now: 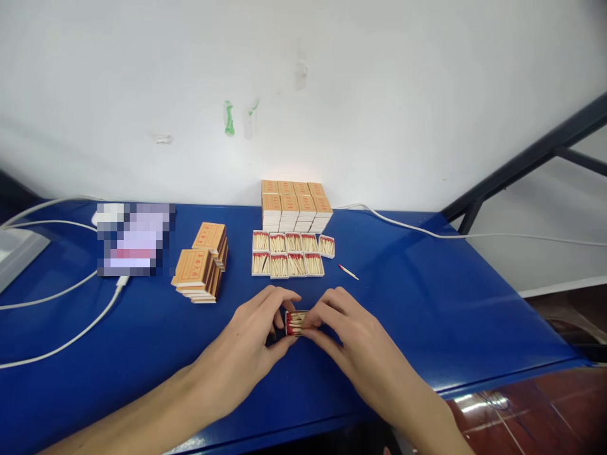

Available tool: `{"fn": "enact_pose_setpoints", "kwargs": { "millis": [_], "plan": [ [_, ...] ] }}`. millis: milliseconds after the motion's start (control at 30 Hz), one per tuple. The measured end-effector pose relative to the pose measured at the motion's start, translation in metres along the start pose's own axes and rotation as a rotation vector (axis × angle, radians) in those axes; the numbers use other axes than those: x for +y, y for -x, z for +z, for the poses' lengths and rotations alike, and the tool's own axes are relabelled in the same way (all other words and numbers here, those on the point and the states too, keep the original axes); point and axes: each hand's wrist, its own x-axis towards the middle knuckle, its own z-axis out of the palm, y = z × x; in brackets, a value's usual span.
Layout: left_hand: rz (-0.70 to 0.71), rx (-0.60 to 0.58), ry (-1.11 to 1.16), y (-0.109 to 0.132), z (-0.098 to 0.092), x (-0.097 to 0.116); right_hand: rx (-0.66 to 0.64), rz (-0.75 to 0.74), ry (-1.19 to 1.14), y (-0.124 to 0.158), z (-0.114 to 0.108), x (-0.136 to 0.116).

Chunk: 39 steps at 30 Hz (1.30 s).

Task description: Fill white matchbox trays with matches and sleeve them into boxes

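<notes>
Low in the middle of the view, a small matchbox tray (290, 312) full of red-headed matches (294, 323) rests between my hands. My left hand (258, 332) curls around its left end, thumb at the near side and fingers at the far side. With thumb and fingertips pinched together, my right hand (344, 325) is at the right end, touching the matches; its fingers hide that end of the tray. Just beyond are two rows of open trays (287, 255) filled with matches. One loose match (348, 272) lies to their right.
Closed matchboxes (296, 207) are stacked against the white wall. Two shorter piles of matchboxes (195, 268) stand to the left. Farther left are a blurred-out phone-like object (137, 240) and white cables (102, 316) on the blue table (417, 297). A dark metal frame (512, 167) rises at right.
</notes>
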Motion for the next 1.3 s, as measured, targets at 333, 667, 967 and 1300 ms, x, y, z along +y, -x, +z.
{"fn": "enact_pose_setpoints", "kwargs": {
  "millis": [333,667,967,1300],
  "plan": [
    [-0.002,-0.008,0.009,0.000,0.000,0.001,0.028,0.063,-0.016,-0.003,0.001,-0.002],
    [0.000,0.005,0.014,0.001,0.000,0.001,0.046,-0.001,-0.095,0.002,0.014,-0.001],
    [-0.003,0.005,0.019,0.000,0.000,0.002,0.084,-0.042,-0.150,0.001,0.018,0.004],
    [-0.018,-0.010,0.026,0.000,-0.002,0.002,0.092,-0.079,-0.109,0.002,0.017,-0.002]
  ]
}}
